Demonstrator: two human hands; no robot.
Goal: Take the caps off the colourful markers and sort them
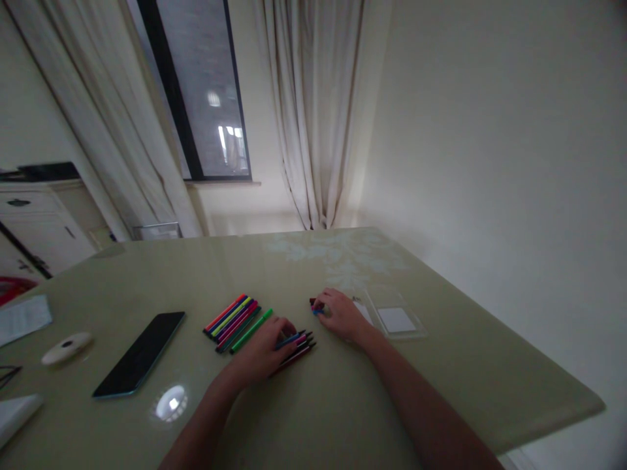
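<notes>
My left hand (267, 349) is curled over a bunch of felt-tip markers (300, 349) lying on the table, their dark pointed tips facing right. Its palm covers the rear ends of these markers. My right hand (339, 314) rests just to the right, fingers bent down around small red and blue pieces (316, 308) that look like marker caps; the fingers partly hide them. A green marker (251, 331) lies by my left fingers. Beyond it, several capped markers (230, 321) in orange, yellow, purple, pink and dark green are lined up side by side.
A clear plastic case (416, 329) with a white card (396, 320) lies open past my right wrist. Toward the left are a black phone-like tablet (140, 356), a white mouse (67, 348) and a paper sheet (24, 318). The table's right edge (490, 326) runs beside the wall.
</notes>
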